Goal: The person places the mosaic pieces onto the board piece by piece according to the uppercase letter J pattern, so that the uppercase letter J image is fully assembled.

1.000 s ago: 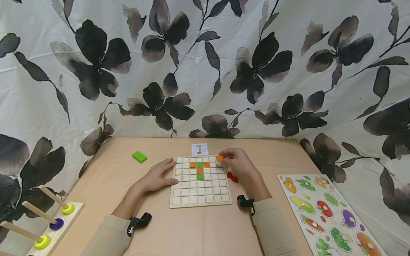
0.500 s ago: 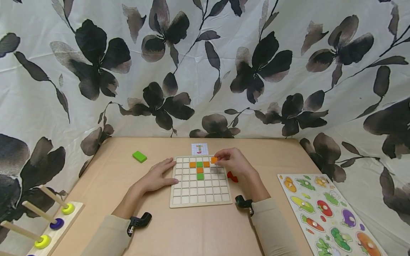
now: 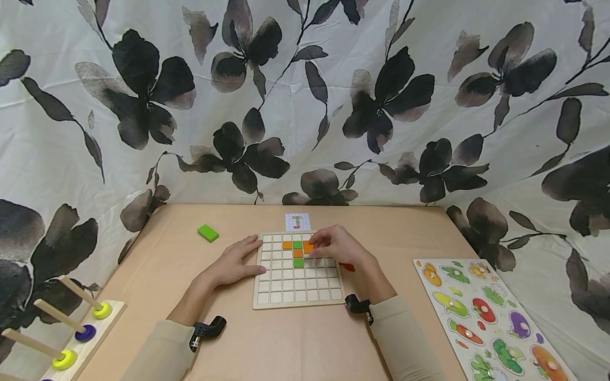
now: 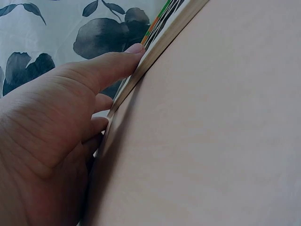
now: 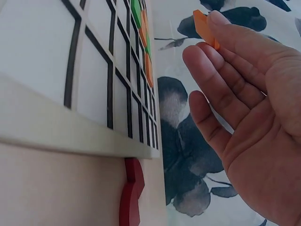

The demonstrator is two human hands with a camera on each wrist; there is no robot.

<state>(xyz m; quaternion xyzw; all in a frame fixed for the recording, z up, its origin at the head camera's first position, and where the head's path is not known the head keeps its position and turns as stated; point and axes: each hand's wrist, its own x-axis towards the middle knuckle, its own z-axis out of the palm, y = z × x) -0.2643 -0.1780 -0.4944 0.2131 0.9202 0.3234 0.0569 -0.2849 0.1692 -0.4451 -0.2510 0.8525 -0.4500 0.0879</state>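
A wooden grid board (image 3: 274, 286) lies in front of me, with orange and green square tiles set in its upper cells, among them a green tile (image 3: 298, 262). My right hand (image 3: 342, 250) pinches an orange square tile (image 5: 203, 28) between thumb and fingers. It is raised over the board's upper part, overlapping the rightmost orange tile of the row in the head view. My left hand (image 3: 232, 264) rests along the board's left edge, fingers extended, thumb tip at the rim in the left wrist view.
Red pieces (image 5: 131, 193) lie by the board's right edge. Behind the board is a small pattern card (image 3: 297, 222); a green block (image 3: 208, 233) lies to the left. A peg stand (image 3: 90, 341) is at far left, a vegetable puzzle board (image 3: 476, 317) at right.
My right hand has carried the orange tile leftward from the board's top right corner to above the row of tiles. My left hand has stayed still.
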